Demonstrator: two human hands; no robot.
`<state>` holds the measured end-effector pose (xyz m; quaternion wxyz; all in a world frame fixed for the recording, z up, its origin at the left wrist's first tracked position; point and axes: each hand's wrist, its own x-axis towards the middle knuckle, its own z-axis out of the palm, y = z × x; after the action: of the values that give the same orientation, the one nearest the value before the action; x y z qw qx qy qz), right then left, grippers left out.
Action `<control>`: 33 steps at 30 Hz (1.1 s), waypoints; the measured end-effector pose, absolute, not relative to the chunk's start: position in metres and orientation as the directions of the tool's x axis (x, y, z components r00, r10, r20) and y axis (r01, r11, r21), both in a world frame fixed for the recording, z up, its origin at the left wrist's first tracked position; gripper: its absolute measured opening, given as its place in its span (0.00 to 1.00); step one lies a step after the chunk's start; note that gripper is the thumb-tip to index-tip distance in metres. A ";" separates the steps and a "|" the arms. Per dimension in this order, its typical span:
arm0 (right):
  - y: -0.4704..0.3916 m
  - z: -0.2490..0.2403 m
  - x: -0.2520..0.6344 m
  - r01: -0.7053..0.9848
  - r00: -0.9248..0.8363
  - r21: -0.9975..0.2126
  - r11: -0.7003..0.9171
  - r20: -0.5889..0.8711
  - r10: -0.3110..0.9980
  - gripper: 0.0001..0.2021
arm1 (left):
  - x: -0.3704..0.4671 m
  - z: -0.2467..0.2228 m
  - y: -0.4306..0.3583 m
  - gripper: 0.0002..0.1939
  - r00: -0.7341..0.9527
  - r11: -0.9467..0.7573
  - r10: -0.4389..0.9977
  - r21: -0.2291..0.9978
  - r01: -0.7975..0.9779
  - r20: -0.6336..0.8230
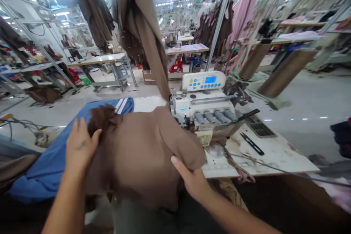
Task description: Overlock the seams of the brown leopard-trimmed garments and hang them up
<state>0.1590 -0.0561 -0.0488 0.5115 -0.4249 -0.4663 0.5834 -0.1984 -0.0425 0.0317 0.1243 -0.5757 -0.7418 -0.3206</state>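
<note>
A brown garment (pixel 142 146) spreads between my two hands over the front edge of the sewing table, blurred at its left side. My right hand (pixel 192 179) grips its right part, thumb on top and the fingers hidden beneath the cloth. My left hand (pixel 80 142) is at the garment's left side, fingers apart, beside a dark bunched part. Behind the right part of the cloth stands a white sewing machine (pixel 203 106) with a lit blue display.
Blue cloth (pixel 49 164) with white stripes lies at the left. Black thread snips (pixel 252 143) rest on the white tabletop (pixel 276 157) at the right. Brown fabric (pixel 148 33) hangs down behind the machine's left side. Other worktables and hanging garments stand farther back.
</note>
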 end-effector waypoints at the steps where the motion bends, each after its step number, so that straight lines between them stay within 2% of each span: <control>1: -0.057 -0.055 0.161 -0.141 -0.080 -0.990 0.019 0.031 0.996 0.30 | -0.168 0.026 -0.037 0.36 -0.239 0.058 0.779 0.312 0.948 0.580; 3: -0.059 -0.072 0.166 -0.048 -0.062 -0.995 0.091 0.094 0.994 0.25 | -0.103 0.002 -0.039 0.30 0.157 -0.321 0.874 0.303 0.897 0.459; 4: -0.060 -0.082 0.170 -0.008 -0.064 -0.993 0.119 0.119 0.991 0.23 | -0.075 -0.013 -0.044 0.32 0.314 -0.448 0.847 0.257 0.856 0.429; 5: -0.060 -0.091 0.175 0.034 -0.072 -0.988 0.150 0.147 0.986 0.21 | -0.054 -0.028 -0.049 0.32 0.347 -0.489 0.816 0.232 0.841 0.463; 7: -0.060 -0.105 0.187 0.123 -0.086 -0.965 0.232 0.222 0.971 0.17 | -0.031 -0.051 -0.057 0.31 0.346 -0.526 0.764 0.215 0.823 0.544; 9: -0.057 -0.110 0.198 0.208 -0.084 -0.905 0.370 0.361 0.929 0.14 | -0.029 -0.062 -0.056 0.30 0.300 -0.534 0.729 0.237 0.811 0.616; 12: -0.048 -0.102 0.206 0.294 -0.046 -0.701 0.650 0.669 0.742 0.07 | -0.036 -0.061 -0.045 0.29 0.263 -0.556 0.692 0.265 0.788 0.673; 14: -0.041 -0.091 0.204 0.303 -0.083 -0.553 0.776 0.796 0.600 0.10 | -0.038 -0.056 -0.039 0.28 0.236 -0.547 0.688 0.278 0.789 0.686; 17: -0.036 -0.075 0.196 0.233 -0.223 -0.424 0.875 0.852 0.473 0.08 | -0.037 -0.048 -0.034 0.25 0.244 -0.539 0.695 0.264 0.800 0.677; 20: -0.036 -0.069 0.188 0.101 -0.355 -0.309 0.946 0.877 0.325 0.06 | -0.038 -0.045 -0.036 0.22 0.313 -0.621 0.652 0.250 0.743 0.690; 22: -0.036 -0.072 0.185 0.050 -0.381 -0.301 0.952 0.876 0.297 0.08 | -0.039 -0.045 -0.037 0.21 0.329 -0.651 0.634 0.253 0.715 0.700; 26: -0.034 -0.077 0.178 0.148 -0.341 -0.428 0.892 0.825 0.452 0.03 | -0.035 -0.037 -0.025 0.17 0.214 -0.554 0.688 0.312 0.772 0.693; 28: -0.038 -0.078 0.171 0.167 -0.392 -0.403 0.900 0.810 0.436 0.03 | -0.038 -0.026 -0.008 0.10 0.073 -0.408 0.780 0.417 0.812 0.621; 30: -0.048 -0.080 0.165 0.133 -0.523 -0.310 0.942 0.785 0.332 0.00 | -0.048 -0.012 0.011 0.12 -0.065 -0.188 0.904 0.529 0.827 0.423; 32: -0.061 -0.082 0.165 0.071 -0.617 -0.279 0.958 0.742 0.262 0.03 | -0.065 0.001 0.022 0.19 -0.058 -0.054 0.984 0.583 0.810 0.171; 33: -0.066 -0.084 0.169 0.045 -0.622 -0.319 0.947 0.733 0.276 0.05 | -0.075 0.006 0.023 0.20 -0.008 -0.057 0.994 0.602 0.796 0.105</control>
<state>0.1686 -0.0663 -0.0839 0.4254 -0.0903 -0.8902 0.1359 -0.0752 0.0229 0.0060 -0.1895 -0.6782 -0.6601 -0.2616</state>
